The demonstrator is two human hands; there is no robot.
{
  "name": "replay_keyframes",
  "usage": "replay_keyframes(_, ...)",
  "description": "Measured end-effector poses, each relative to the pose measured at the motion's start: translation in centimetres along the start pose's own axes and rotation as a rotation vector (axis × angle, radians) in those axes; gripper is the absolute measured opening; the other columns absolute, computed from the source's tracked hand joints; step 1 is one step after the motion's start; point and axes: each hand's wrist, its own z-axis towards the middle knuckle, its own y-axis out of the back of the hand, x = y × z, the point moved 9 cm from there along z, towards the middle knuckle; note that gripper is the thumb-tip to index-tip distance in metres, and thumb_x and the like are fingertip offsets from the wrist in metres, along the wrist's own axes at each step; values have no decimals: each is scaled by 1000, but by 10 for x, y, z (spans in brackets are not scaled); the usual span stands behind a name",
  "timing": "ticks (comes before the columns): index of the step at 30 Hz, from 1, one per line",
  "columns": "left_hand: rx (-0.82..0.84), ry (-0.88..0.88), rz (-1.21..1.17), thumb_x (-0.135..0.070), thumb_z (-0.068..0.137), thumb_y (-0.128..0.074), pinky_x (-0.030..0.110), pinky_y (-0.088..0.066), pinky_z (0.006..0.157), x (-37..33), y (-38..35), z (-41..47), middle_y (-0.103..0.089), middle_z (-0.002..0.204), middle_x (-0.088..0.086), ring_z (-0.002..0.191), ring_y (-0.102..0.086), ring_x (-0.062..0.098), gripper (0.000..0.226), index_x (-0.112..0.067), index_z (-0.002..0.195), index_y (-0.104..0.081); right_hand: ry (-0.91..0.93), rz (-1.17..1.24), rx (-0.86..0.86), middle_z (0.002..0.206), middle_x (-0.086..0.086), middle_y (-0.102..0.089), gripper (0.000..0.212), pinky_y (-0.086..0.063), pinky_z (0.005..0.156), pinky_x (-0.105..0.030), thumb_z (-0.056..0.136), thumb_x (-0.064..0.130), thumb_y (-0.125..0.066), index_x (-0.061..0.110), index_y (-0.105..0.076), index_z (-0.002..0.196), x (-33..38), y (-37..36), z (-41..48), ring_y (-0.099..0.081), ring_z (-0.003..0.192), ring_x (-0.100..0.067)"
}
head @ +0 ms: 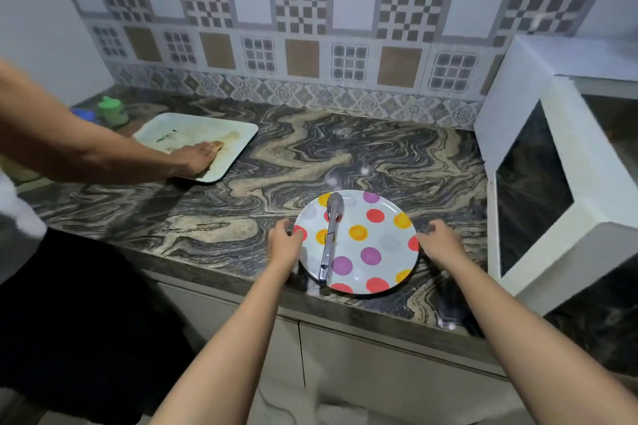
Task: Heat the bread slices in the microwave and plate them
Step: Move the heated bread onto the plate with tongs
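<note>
Bread slices (218, 145): seemingly the brownish piece far left on the white tray (241, 134), partly under another person's hand (195, 159); too blurred to count. Just behind the tray, a green cup (112, 110). Mid-desk (207, 228), near the front edge, the spotted plate (386, 245), bare of bread, with metal tongs (329, 241) lying lengthwise across it. Left grip (284, 240) at the plate's left rim, fingers loosely curled; pinching the rim or only beside it, cannot tell. Right grip (442, 243) at the right rim, fingers spread, holding nothing. Far right, the microwave (552, 183), door apparently closed. Probably an early step: plate set ready, nothing heated yet. Next calls for fetching the bread from the tray, well apart to the left, and opening the door. In the way: the other person's arm over the tray, and the tongs loose on the plate, likely to slide if lifted.
</note>
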Motion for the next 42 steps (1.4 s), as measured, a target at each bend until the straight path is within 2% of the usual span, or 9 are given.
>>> replay_keyframes(3,20,-15,20,-18,90,-50,42,-42,96,1,-10,11,-46,134,16,116,-50,34,43,-9,132,-46,-60,49,26,131,-18,-50,46,-36,81,-31,89,19,-55,2,-45,131,-7,-13,7,-45,122,-31)
replay_keyframes(5,40,-21,65,-18,87,-52,44,-44,93,4,-18,19,-54,123,19,109,-53,38,35,-8,120,-54,-64,95,-7,115,-18,-59,26,-36,72,-29,86,16,-55,4,-56,109,-8,-20,9,-54,104,-30)
replay_keyframes(9,17,-32,118,-13,85,-54,42,-45,95,5,-19,26,-53,124,10,108,-54,32,37,-10,122,-53,-106,125,-113,103,-15,-61,7,-42,79,-37,85,16,-51,10,-53,89,-12,-25,10,-53,90,-30)
replay_keyframes(18,3,-55,-64,-16,88,-59,36,-43,92,7,-22,20,-54,128,11,115,-53,30,47,-10,132,-44,-8,398,-176,104,-14,-61,24,-41,72,-34,91,7,-40,9,-56,108,-11,-40,-2,-56,90,-30)
replay_keyframes(22,16,-84,-233,-8,89,-58,27,-37,96,5,-21,12,-47,137,8,127,-45,24,51,-11,137,-39,70,535,-153,116,-3,-60,36,-49,87,-40,94,9,-39,17,-53,126,-10,-45,-7,-56,109,-27)
replay_keyframes(26,32,-112,-306,-4,91,-55,20,-32,96,1,-17,-1,-44,141,7,131,-39,20,55,-11,141,-35,65,689,-111,146,-1,-41,47,-39,105,-36,99,10,-39,16,-34,145,-10,-46,-17,-41,133,-21)
replay_keyframes(31,42,-104,-326,-4,90,-57,35,-30,112,4,-7,-21,-37,148,9,136,-35,24,61,-10,145,-31,96,762,-111,150,-3,-34,48,-35,103,-30,99,7,-39,13,-31,146,-14,-43,-39,-34,137,-21)
replay_keyframes(36,14,-114,-377,-4,89,-57,35,-31,112,8,6,-55,-38,148,7,135,-37,23,60,-11,144,-32,116,798,-82,148,-1,-39,47,-38,108,-44,100,11,-38,19,-32,146,-22,-34,-69,-39,134,-21)
replay_keyframes(42,-65,-129,-426,-1,95,-41,26,-34,104,22,24,-112,-42,145,6,132,-41,22,50,-9,143,-34,180,808,-89,148,-2,-39,43,-35,111,-41,102,12,-33,14,-36,144,-30,-17,-117,-36,137,-22)
